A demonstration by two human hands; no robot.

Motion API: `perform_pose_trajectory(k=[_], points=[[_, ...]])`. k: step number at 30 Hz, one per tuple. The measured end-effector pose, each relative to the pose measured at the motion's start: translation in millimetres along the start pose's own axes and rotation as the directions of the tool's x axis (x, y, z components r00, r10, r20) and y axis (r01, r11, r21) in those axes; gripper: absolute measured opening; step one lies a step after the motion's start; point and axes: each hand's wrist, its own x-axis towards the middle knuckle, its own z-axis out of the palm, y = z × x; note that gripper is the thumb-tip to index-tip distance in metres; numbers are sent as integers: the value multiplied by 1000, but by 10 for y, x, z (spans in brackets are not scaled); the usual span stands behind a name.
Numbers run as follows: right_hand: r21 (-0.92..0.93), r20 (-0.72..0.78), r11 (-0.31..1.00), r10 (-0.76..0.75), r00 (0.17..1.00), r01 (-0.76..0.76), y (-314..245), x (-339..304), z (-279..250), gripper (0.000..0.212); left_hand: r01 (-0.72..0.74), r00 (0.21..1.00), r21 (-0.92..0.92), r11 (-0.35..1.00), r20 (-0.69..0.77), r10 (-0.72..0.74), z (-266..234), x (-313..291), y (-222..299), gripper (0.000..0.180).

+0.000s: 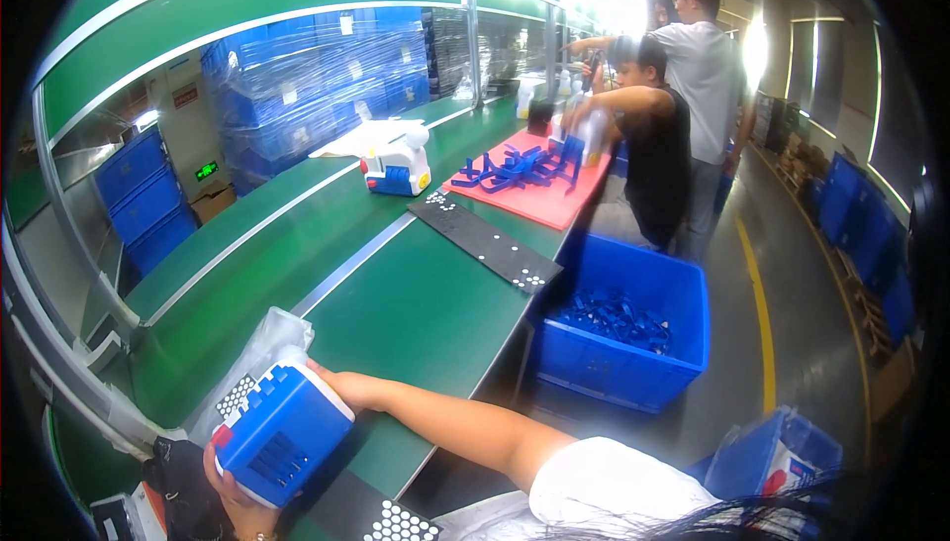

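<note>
At the near left of the green bench I hold a boxy blue-and-white plastic device (287,432) between both hands, tilted. Slots run through its blue face, and a small red part shows at its left corner. My left hand (237,496) is closed around the lower left end, by the red part. With my right hand (341,388) I grip the white upper right edge; some fingers are hidden behind the device. A clear plastic bag (272,333) lies just beyond it. A similar white-and-blue device (396,165) stands farther along the bench.
A black strip with white dots (485,241) crosses the bench (386,294). Beyond it, blue plastic pieces (520,167) lie on a red mat (564,206). A blue bin (614,378) of small blue parts stands right of the bench. Two people (658,145) stand farther along.
</note>
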Motion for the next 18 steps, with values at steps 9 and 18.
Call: perform_pose_trajectory(k=[9,18], points=[[-167,-445,984,-19,895,-62,123,-437,-97,27,-467,868,608,642,176,465,-40,71,61,132],[-863,290,257,-453,843,435,394,-1190,720,40,-60,995,572,818,-31,94,-124,1,154,100]])
